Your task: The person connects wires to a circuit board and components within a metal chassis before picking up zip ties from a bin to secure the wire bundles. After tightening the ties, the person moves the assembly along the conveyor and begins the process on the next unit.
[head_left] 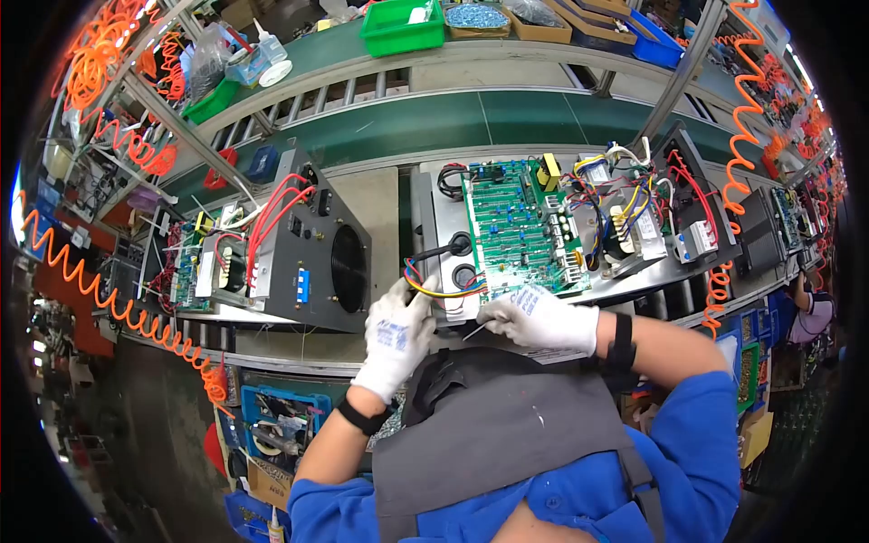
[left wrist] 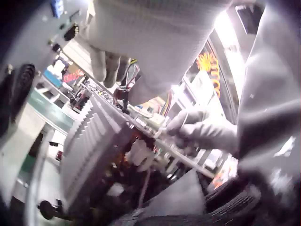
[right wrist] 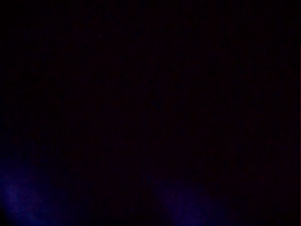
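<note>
Grey cloth apron [head_left: 498,434] covers our front. Our left white-gloved hand [head_left: 396,337] pinches thin coloured wires [head_left: 460,292]; our right hand [head_left: 548,320] pinches 1 thin pale strip [head_left: 472,332]. Flat green circuit board [head_left: 518,237] already sits on silver metal base [head_left: 445,217]; wires look unfinished.

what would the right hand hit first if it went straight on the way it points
Probably the white-gloved left hand, since the white-gloved right hand points sideways towards it. Depth is unclear, so the red, yellow and blue wires could come first.
</note>
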Action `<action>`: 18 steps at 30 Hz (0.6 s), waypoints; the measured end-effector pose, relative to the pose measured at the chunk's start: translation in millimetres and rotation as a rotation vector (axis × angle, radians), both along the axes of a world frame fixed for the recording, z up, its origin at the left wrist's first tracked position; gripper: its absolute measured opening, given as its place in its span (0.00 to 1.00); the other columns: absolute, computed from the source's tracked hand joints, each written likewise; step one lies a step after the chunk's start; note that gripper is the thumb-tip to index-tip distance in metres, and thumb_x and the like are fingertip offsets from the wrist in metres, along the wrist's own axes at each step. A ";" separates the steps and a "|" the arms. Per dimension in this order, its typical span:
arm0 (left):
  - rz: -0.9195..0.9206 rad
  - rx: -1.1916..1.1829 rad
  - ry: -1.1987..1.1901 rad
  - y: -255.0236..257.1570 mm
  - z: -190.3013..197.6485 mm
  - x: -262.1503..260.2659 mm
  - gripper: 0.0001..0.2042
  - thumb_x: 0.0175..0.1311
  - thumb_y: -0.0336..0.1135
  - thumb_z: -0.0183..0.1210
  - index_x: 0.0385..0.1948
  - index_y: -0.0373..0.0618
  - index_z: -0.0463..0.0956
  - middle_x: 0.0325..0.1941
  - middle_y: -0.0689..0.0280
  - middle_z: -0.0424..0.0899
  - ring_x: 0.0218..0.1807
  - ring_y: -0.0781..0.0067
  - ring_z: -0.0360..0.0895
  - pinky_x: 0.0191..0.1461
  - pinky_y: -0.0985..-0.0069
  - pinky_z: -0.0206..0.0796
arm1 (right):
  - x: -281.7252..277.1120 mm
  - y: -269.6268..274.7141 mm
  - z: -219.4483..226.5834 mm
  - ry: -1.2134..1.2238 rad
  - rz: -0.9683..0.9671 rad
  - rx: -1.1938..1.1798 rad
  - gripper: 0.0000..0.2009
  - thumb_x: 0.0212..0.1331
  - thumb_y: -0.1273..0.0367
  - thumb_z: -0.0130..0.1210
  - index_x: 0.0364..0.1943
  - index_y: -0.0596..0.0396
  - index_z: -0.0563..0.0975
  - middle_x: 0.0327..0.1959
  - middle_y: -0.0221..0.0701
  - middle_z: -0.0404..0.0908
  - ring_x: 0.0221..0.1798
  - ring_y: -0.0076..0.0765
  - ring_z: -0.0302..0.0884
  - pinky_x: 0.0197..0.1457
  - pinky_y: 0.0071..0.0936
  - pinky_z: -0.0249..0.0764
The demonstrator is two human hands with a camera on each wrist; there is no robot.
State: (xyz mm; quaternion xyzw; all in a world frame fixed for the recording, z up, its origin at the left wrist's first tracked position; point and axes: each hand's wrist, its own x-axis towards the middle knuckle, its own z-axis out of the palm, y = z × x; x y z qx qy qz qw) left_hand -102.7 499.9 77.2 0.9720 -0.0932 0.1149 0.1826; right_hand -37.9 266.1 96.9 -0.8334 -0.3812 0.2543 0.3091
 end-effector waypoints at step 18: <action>0.032 -1.362 0.805 19.3 -4.8 12.5 0.17 0.67 0.31 0.56 0.55 0.37 0.74 0.38 0.66 0.82 0.34 0.82 0.77 0.40 0.82 0.70 | 12.6 27.2 25.5 -0.078 -0.064 -0.152 0.08 0.51 0.68 0.55 0.28 0.58 0.80 0.27 0.47 0.81 0.35 0.55 0.81 0.39 0.45 0.75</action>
